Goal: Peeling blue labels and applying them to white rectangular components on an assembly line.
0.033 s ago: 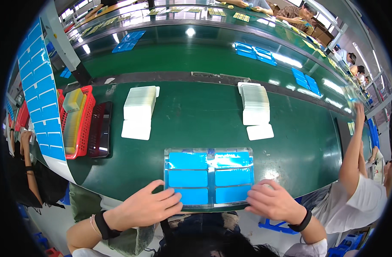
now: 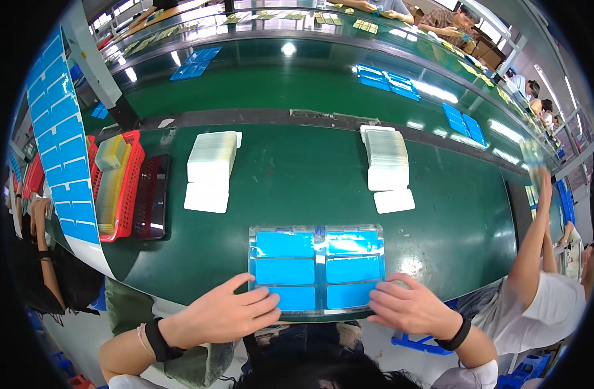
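In front of me, at the near edge of the green work surface, lies a clear plastic tray-like sheet (image 2: 319, 305) with several bright blue rectangles in two columns. My left hand (image 2: 235, 310) rests at its lower left corner. Its fingers reach over the bottom blue rectangle, with the thumb spread along the left side. My right hand (image 2: 410, 306) mirrors this at the lower right corner, fingertips on the sheet's edge and thumb apart. Neither hand's fingers close around anything that I can see.
Beyond the sheet stand a left stack (image 2: 210, 162) and a right stack (image 2: 387, 159) of whitish cards. A red basket (image 2: 132, 185) with yellowish cards, a dark phone (image 2: 152, 198) and an upright blue-patterned sheet (image 2: 60, 136) are left. A co-worker's arm (image 2: 533, 227) is at right.
My hands have shifted only slightly at the sheet's lower corners. At right, the co-worker's raised hand has dropped a little, with a blurred clear piece above it.
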Motion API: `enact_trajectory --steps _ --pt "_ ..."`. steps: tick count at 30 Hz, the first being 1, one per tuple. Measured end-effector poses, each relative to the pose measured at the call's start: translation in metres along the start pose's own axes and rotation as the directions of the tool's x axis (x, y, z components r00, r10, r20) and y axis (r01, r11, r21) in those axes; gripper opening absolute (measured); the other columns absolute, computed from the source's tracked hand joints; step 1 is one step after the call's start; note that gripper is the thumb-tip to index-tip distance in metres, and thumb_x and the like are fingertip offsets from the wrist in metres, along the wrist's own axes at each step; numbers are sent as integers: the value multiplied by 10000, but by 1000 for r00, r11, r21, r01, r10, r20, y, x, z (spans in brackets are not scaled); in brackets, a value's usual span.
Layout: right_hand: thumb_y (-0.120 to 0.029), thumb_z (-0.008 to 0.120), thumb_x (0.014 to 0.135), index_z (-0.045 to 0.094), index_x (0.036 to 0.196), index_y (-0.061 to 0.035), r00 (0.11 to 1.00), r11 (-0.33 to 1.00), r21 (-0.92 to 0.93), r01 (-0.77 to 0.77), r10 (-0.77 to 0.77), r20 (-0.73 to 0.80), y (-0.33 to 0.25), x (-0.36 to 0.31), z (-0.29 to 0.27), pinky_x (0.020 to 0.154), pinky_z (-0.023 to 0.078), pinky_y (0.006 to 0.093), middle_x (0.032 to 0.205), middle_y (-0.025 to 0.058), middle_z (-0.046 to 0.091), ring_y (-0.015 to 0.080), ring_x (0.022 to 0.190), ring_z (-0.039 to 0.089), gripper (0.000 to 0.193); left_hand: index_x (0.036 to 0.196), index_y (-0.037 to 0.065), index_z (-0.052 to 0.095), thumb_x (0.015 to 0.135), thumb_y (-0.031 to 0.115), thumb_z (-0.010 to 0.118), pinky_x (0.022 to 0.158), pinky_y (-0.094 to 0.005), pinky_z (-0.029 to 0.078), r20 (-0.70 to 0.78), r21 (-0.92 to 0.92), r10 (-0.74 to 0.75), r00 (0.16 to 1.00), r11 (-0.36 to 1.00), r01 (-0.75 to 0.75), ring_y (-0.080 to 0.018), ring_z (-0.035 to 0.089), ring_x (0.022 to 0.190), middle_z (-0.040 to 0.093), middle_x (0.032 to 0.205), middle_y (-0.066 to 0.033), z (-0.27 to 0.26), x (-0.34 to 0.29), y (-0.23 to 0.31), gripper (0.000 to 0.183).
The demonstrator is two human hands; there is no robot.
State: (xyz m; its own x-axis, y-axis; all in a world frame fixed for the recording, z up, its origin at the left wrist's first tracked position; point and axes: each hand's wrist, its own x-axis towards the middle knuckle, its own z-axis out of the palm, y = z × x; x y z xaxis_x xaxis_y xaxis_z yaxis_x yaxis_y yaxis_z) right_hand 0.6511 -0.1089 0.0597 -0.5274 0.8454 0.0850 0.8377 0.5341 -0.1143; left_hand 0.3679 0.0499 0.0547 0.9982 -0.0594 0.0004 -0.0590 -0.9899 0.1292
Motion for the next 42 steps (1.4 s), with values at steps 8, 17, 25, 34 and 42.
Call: enact_trajectory --steps 8,17,25,34,42 --pt "-333 647 797 588 908 -42 993 985 135 109 -102 -57 -17 47 11 871 446 344 987 43 576 177 927 554 317 1022 70 564 794 176 528 937 -342 388 -133 -42 141 981 988 -147 -149 510 1024 542 1108 -42 8 35 6 254" --pt "-273 595 843 560 813 -35 998 999 2 36 -36 41 29 47 3 833 420 314 840 37 531 174 880 540 243 1048 59 554 798 137 519 927 -376 393 -68 80 60 996 995 -55 -149 498 1062 546 1082 -47 3 19 -31 264" --pt "-292 599 846 551 731 -58 994 994 45 97 -94 -59 37 65 -3 779 430 307 773 28 518 153 789 542 265 970 54 568 783 116 516 893 -354 412 -41 21 17 999 1000 -16 -146 534 964 548 972 -50 -13 34 -46 204" --pt "-223 589 842 563 793 -61 994 999 15 42 -40 -103 38 97 16 794 426 312 789 27 531 165 800 544 171 1060 52 563 772 119 550 943 -387 389 -162 44 72 984 997 -66 -166 527 1046 569 1063 -61 9 63 -51 295" --pt "-259 623 812 524 1120 72 938 922 -182 -341 323 -121 16 66 26 900 412 403 1162 177 523 302 1084 493 463 1082 62 557 810 184 588 972 -409 362 -210 96 -247 946 958 271 -195 508 1068 572 1051 -56 -13 -7 -58 300"
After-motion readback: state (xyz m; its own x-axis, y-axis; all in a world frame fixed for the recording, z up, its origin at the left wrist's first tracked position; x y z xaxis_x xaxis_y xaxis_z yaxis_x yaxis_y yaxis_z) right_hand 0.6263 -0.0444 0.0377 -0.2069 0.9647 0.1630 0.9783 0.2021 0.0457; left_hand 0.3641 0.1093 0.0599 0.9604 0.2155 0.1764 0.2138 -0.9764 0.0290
